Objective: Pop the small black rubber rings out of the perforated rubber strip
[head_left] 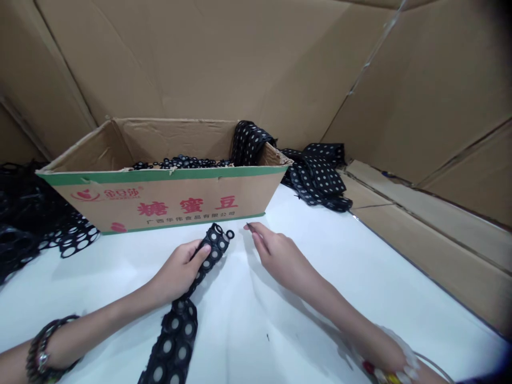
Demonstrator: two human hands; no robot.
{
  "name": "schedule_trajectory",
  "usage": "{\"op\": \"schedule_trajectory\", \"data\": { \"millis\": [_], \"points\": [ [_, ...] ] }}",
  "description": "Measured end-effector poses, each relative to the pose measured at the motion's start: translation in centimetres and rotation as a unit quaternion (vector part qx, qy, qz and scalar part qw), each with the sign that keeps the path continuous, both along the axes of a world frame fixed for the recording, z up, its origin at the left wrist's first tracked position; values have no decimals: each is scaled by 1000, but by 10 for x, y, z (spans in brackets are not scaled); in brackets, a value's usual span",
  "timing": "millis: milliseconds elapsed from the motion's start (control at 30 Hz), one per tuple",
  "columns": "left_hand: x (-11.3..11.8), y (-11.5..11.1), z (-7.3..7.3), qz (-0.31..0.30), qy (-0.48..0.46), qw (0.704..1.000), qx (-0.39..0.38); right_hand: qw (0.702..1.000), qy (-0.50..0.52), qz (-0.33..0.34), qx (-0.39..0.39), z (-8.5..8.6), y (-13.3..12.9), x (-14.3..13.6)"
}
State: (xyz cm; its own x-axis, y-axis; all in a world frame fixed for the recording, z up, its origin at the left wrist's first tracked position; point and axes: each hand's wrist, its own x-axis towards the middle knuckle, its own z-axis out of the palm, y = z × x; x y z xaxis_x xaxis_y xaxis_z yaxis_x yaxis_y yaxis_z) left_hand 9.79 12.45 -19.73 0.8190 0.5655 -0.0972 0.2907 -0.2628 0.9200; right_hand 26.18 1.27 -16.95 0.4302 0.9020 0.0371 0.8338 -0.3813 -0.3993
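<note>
A black rubber strip (170, 341) with rows of pale round spots is held near its upper end by my left hand (182, 269), thumb on top. The strip's lower part runs down past the bottom edge of the view. At its top corner a small black ring (230, 234) sticks out. My right hand (280, 256) is a little to the right, apart from the strip. Its thumb and fingertips are pinched on a tiny dark piece (249, 226), too small to tell what it is. Both hands are just in front of a cardboard box (192, 197).
Many small black rings (188, 161) lie inside the box. A spotted black sheet (250, 141) hangs over its right rim, with more spotted sheets (316, 176) beyond. Black sheeting full of holes (76, 240) is heaped at left. Cardboard walls (200, 58) surround the white table (320, 240).
</note>
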Motion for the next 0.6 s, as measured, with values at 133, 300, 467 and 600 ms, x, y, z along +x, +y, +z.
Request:
{"op": "schedule_trajectory", "data": {
  "millis": [133, 300, 467, 600],
  "points": [
    [2, -3, 1, 12, 14, 999, 27, 999, -17, 27, -11, 5, -3, -17],
    [3, -3, 2, -15, 6, 999, 51, 980, -155, 118, -39, -10, -1, -38],
    [2, -4, 2, -20, 22, 997, 69, 970, -198, 135, -44, -18, 2, -39],
    [2, -7, 4, -21, 43, 994, 97, 958, -235, 151, -69, -18, 3, -43]
  ]
}}
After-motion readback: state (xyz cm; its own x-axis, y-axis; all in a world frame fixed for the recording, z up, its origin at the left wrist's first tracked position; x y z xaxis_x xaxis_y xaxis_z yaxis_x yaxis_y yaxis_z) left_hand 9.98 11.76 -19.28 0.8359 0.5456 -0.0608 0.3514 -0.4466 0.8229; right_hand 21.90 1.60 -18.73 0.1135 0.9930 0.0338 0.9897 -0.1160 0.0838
